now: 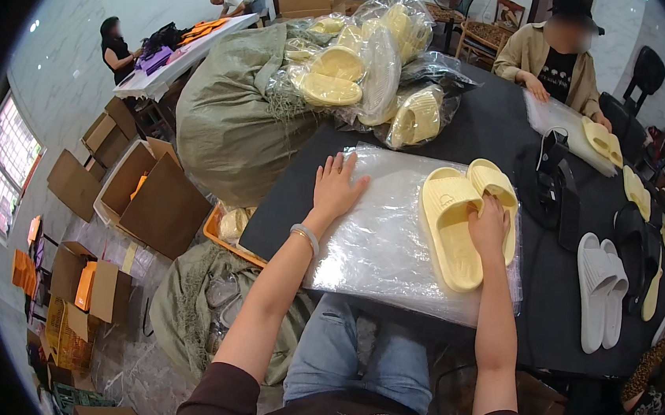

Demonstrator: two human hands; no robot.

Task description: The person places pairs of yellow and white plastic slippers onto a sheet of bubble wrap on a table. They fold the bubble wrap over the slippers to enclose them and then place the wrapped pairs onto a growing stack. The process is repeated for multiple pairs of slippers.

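Spread left hand [339,186] wide near far edge of clear plastic [378,227]; gripped yellow slippers [457,254] with right hand [490,228], leaving room between.

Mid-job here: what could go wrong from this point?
The yellow slippers could slip apart, since only the right grip holds both. The glossy clear plastic beneath might slide, as it reaches the black table's near edge, though the left grip lies flat on it. The piled bagged slippers could tumble toward it.
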